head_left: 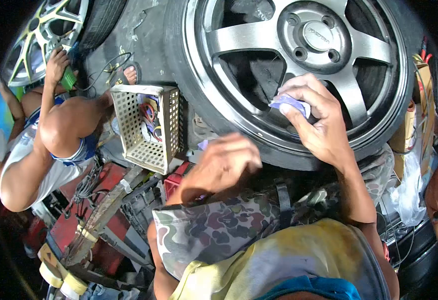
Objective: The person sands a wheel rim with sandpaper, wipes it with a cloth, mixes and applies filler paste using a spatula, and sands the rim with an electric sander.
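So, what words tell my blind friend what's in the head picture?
Someone's right hand holds a purple scrap at a big silver wheel; the left hand is a blur nearby. At left, a co-worker holds a green tool by another rim.

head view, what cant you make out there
All in the head view:
Left hand: blurred, so whether it holds anything is unclear.
Purple sheet: partly hidden by the right hand.
Large wheel: top cut off by the upper edge.
Centre cap: lettering too small to read surely.
Basket: contents overlap, too small to name surely.
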### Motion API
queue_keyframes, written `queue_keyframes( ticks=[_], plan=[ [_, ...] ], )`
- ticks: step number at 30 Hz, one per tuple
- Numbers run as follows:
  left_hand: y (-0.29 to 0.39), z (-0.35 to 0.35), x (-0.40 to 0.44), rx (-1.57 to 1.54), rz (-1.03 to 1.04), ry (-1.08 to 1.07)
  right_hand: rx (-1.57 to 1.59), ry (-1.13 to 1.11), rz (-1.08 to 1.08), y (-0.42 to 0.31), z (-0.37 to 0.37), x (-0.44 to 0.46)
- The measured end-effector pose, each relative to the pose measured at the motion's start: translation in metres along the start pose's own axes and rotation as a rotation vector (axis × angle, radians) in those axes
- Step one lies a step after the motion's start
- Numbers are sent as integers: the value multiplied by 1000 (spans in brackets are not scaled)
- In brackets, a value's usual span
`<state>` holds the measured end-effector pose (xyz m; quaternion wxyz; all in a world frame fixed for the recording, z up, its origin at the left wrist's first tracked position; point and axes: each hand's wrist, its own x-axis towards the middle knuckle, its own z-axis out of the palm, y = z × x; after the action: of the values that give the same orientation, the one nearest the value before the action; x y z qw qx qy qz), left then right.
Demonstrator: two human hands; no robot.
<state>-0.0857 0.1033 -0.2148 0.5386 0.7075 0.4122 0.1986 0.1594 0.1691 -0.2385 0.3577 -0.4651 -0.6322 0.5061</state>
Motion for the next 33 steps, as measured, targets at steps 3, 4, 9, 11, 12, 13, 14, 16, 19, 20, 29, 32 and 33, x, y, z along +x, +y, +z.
queue_keyframes(
  ticks=[3, 4, 9, 11, 12, 13, 14, 16, 19, 20, 29, 32, 33],
  plan=[
    [4, 15, -22, -465, -239, -136, 121, -53, 61, 7, -6, -4],
    [2, 15, -27, -482, -256, -114, 137, -73, 99, 6, -8, -6],
    [0, 9, -33, -430, -290, 86, 148, -181, 150, 3, -12, -8],
    [1, 7, -33, -351, -312, 132, 183, -189, 103, 5, -11, -6],
    [2, 5, -33, -281, -300, 122, 173, -163, 54, 5, -9, -6],
    [2, 4, -32, -280, -299, 128, 162, -138, 4, 5, -7, -7],
    [3, 5, -31, -232, -275, 136, 143, -141, 1, 5, -7, -8],
    [7, 7, -28, -186, -237, 155, 198, -197, 68, -1, -5, -13],
    [22, 21, -28, -723, -478, 371, 330, -389, 90, -10, 9, -23],
    [23, 22, -32, -804, -484, 364, 303, -458, 91, -16, 14, -25],
    [10, 39, -80, -779, -508, 494, 475, -389, 333, -15, 45, -28],
    [10, 49, -92, -705, -542, 497, 193, -378, 490, -22, 50, 2],
    [11, 51, -94, -711, -533, 501, 182, -380, 486, -20, 55, 6]
  ],
)
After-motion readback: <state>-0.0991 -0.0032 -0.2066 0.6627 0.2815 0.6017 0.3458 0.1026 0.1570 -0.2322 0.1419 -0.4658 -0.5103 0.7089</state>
